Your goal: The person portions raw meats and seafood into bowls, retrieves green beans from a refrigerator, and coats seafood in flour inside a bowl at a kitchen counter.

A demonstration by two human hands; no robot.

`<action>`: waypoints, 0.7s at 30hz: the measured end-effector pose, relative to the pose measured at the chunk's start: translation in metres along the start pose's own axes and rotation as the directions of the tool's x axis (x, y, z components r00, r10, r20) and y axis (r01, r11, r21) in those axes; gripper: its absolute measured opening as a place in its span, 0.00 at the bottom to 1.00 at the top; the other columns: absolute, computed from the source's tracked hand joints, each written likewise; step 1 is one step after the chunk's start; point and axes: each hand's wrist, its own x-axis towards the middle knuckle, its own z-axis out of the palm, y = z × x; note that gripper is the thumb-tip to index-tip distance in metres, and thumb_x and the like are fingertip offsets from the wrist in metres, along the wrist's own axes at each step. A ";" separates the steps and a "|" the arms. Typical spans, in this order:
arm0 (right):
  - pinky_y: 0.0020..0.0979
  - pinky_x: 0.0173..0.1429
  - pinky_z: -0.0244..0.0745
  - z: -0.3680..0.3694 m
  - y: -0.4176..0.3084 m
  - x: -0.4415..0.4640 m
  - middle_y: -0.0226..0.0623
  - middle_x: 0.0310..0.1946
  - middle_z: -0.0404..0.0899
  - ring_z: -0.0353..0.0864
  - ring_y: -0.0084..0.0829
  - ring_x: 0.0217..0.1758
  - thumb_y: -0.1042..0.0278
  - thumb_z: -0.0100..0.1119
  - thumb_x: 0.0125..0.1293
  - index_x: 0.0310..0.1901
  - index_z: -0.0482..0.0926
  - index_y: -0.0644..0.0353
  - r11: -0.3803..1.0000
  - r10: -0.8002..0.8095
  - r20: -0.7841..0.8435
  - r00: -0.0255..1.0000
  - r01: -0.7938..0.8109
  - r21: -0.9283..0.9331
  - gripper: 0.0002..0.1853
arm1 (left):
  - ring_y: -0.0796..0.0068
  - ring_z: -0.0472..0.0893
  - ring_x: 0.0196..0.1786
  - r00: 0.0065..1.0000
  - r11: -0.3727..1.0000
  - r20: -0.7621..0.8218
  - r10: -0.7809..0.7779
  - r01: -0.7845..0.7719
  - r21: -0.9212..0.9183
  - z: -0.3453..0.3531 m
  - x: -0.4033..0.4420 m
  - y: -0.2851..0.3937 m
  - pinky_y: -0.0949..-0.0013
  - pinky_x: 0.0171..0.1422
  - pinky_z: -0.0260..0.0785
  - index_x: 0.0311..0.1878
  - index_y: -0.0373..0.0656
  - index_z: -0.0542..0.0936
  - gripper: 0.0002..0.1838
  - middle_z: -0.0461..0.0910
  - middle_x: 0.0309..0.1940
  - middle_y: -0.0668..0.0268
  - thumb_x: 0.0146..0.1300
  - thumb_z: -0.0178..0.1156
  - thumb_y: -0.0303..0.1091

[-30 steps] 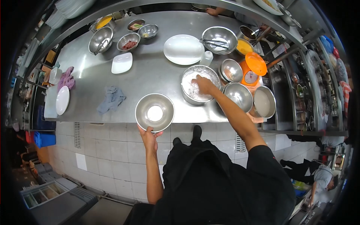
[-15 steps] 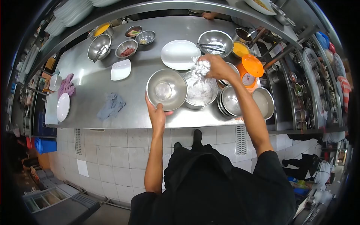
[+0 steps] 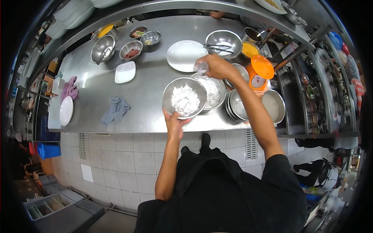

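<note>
My left hand (image 3: 176, 123) grips the near rim of a steel bowl (image 3: 184, 98), its thumb at the edge. White, clumpy stuff (image 3: 185, 100) lies in that bowl. Just to the right, partly behind the held bowl, a steel pot (image 3: 214, 93) contains more of the white stuff. Above the pot's far side is my right hand (image 3: 216, 68), its fingers closed round a whitish, translucent clump (image 3: 201, 68) that is blurred. A large white oval plate (image 3: 186, 56) lies just beyond.
Stacked steel bowls (image 3: 237, 105) and an orange scale (image 3: 258, 80) stand to the right. Farther back is a bowl with tongs (image 3: 223, 44). A blue cloth (image 3: 115, 110) and a square white dish (image 3: 125, 72) lie left. An overhead shelf (image 3: 155, 8) spans the back.
The held bowl has moved right, partly over the pot, and now contains white stuff; it was empty before. My right hand rose from the pot with a white clump, which has since shrunk.
</note>
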 end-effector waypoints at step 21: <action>0.37 0.50 0.77 0.157 0.110 -0.022 0.50 0.42 0.81 0.81 0.45 0.48 0.73 0.70 0.39 0.43 0.83 0.57 0.934 0.247 0.436 0.865 -0.092 -0.346 0.23 | 0.63 0.80 0.46 0.933 0.997 -0.361 -0.018 -0.011 -0.079 -0.109 -0.084 0.005 0.69 0.30 0.80 0.71 0.51 0.52 0.40 0.70 0.56 0.56 0.53 0.50 0.23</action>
